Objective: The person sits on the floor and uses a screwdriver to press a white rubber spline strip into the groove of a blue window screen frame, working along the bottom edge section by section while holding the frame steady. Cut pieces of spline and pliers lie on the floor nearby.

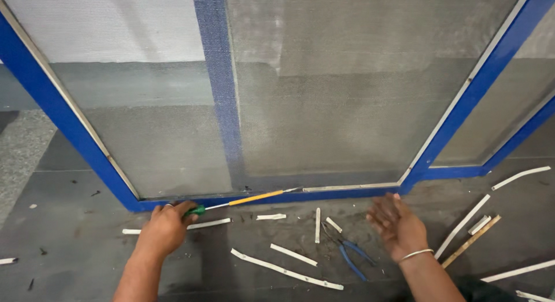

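A blue-framed mesh screen panel (81, 140) stands upright on the dark floor in front of me. My left hand (165, 227) grips the green handle of a long screwdriver (254, 198); its yellow shaft points right along the frame's bottom rail, tip near a thin metal strip (347, 188). My right hand (396, 224) hovers open, palm up and fingers spread, just below the frame's lower right corner, holding nothing. Blue-handled pliers (350, 256) lie on the floor between my hands, nearer the right one.
Several white strips lie scattered on the floor, including a long one (286, 270) in front of me and others (462, 224) at the right. A wooden stick (471, 241) lies at the right. A second blue frame (520, 134) leans behind at the right.
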